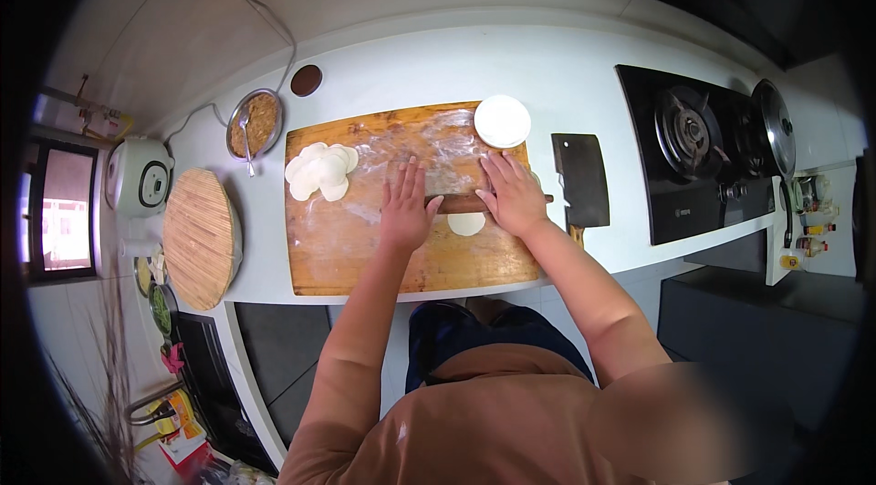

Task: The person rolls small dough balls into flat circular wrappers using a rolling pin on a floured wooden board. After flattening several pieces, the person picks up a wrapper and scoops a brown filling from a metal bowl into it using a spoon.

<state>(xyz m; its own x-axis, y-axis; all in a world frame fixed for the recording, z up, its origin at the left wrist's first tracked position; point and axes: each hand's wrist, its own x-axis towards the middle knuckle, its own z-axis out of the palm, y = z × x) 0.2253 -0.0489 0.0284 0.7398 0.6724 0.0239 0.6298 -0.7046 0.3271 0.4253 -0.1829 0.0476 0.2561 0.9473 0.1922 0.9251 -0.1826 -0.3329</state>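
Note:
My left hand point(406, 204) and my right hand point(514, 197) lie flat with fingers stretched forward, palms over the two ends of a thin wooden rolling pin point(459, 203). Neither hand wraps its fingers round the pin. Under the pin, between my hands, a small round dough wrapper point(467, 225) shows its near part. All this lies on a floured wooden board point(365, 257). A pile of overlapping white dough wrappers point(320, 172) sits at the board's left. Beyond my right hand stands a round white container point(502, 122) at the board's far right corner.
A cleaver point(580, 179) lies right of the board, before the black gas stove point(693, 152). A metal bowl of filling with a spoon point(256, 125) and a brown lid point(307, 80) are at the far left. A round wooden lid point(199, 237) and a rice cooker point(140, 177) stand farther left.

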